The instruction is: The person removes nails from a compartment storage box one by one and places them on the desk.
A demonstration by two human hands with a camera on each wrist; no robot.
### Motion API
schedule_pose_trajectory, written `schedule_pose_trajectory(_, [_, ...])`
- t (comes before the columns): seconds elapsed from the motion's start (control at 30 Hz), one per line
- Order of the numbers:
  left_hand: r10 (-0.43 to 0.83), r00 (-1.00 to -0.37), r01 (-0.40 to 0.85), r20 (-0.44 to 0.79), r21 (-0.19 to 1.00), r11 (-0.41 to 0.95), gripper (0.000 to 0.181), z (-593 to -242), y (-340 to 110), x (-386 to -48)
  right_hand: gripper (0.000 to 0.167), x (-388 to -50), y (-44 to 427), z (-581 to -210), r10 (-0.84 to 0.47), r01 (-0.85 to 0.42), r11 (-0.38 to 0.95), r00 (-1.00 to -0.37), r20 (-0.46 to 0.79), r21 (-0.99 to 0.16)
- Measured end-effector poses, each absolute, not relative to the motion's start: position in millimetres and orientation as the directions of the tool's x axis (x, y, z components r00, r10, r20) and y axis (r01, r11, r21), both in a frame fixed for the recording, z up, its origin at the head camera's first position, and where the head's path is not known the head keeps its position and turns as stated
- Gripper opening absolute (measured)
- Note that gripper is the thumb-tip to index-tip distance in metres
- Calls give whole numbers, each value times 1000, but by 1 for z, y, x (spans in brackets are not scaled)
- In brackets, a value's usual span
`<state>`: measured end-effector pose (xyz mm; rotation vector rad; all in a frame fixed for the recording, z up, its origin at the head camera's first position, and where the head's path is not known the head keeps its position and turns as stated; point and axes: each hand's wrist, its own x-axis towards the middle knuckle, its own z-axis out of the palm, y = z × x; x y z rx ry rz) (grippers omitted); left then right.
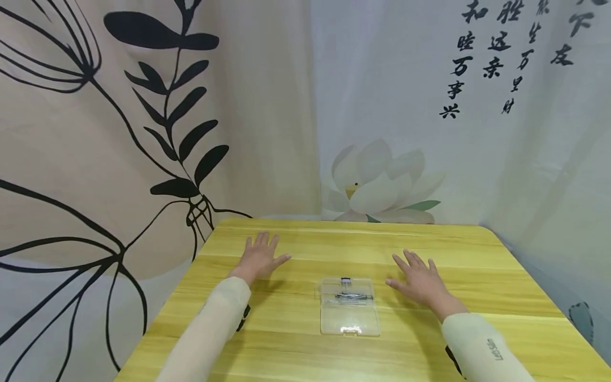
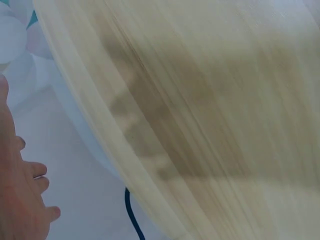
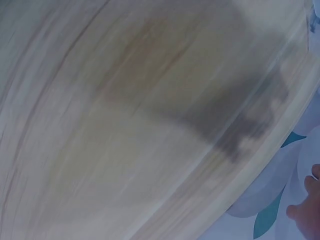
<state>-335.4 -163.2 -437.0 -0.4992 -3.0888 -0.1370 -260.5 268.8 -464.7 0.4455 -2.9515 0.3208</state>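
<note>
Head view shows a wood-grain table (image 1: 363,244) before a lotus-printed curtain (image 1: 391,170). Left hand (image 1: 259,259) and right hand (image 1: 421,282), fingers spread and released, flank a clear plastic case (image 1: 350,318).

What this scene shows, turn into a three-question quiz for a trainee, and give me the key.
1. Which thing lies between the left hand and the right hand? A) a mug; B) a clear plastic case; C) a hammer.
2. True or false: the right hand grips the clear plastic case.
3. Fill in: the thin metal pieces lie nearer the case's ____ edge, as the person sees it (near or far).

Key: 1. B. 2. False; the hand is apart from it. 3. Far.
</note>
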Motion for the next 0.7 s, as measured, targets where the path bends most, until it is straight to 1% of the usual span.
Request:
schedule_pose_trajectory(0.2, [336,-941,337,33,98,936,83,-434,-152,-335,76,-259,263,-466,-293,-329,919,-939,181,-218])
schedule_pose_trajectory(0.4, [353,-935,355,39,143,924,82,-432,-142,-332,74,-260,259,-471,-320,-364,899,-925,205,-243])
schedule_pose_trajectory(0.7, [383,-921,388,63,183,903,80,-427,-129,-330,72,-260,251,-474,-342,-389,851,-920,192,-352])
